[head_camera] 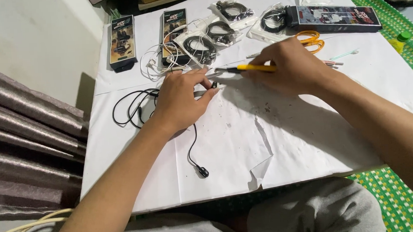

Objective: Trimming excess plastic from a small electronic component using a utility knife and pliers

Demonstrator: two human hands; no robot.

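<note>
At left grip (180,101) tips: earbud (214,84), yellow tool (256,67).

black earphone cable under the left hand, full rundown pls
The black earphone cable is thin, glossy and rubbery-looking. It lies in loose loops on the white paper sheet, left of the left hand, passes under that hand, and trails toward the near edge, ending in a small black earbud lying free. Another small black piece sits at the left fingertips; whether it joins the cable cannot be told.
</note>
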